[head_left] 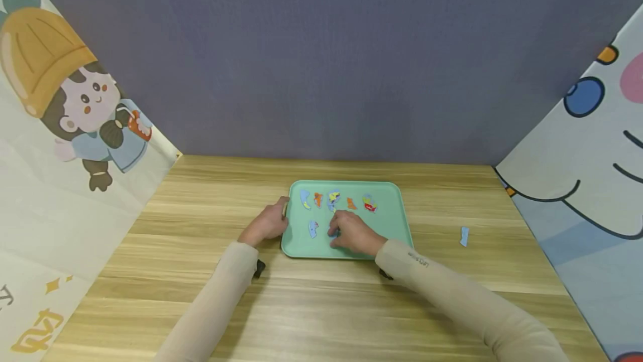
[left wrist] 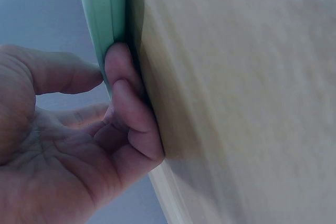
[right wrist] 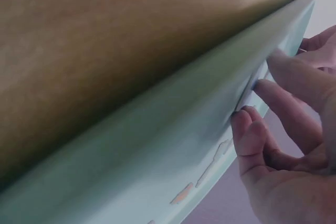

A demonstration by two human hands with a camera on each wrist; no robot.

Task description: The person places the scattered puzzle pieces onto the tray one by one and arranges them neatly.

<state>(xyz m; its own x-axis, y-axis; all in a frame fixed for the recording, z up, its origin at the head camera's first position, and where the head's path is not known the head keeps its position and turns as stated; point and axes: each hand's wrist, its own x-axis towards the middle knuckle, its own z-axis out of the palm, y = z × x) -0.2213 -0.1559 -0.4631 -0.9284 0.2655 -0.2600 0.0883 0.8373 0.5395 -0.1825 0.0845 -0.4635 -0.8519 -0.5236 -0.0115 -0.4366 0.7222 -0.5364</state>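
A mint-green tray (head_left: 394, 217) lies on the wooden table. At its left edge my left hand (head_left: 268, 222) holds the rim, thumb against the outer side and curled fingers (left wrist: 134, 103) tucked beneath, as the left wrist view shows. Over the tray's middle, my right hand (head_left: 355, 233) pinches a small blue puzzle piece (head_left: 333, 233) close to the surface, and its fingers partly cover it. Left of that hand lies a blue piece (head_left: 313, 228). Along the back sit a blue-yellow piece (head_left: 305, 199), orange pieces (head_left: 318, 199), a yellow-blue piece (head_left: 334, 197) and a red-green piece (head_left: 369, 204).
A single light-blue piece (head_left: 464, 236) lies on the table (head_left: 442, 284) to the right of the tray. A grey-blue partition (head_left: 331, 72) rises behind the table, with printed cartoon panels on the left (head_left: 40, 183) and right (head_left: 567, 144).
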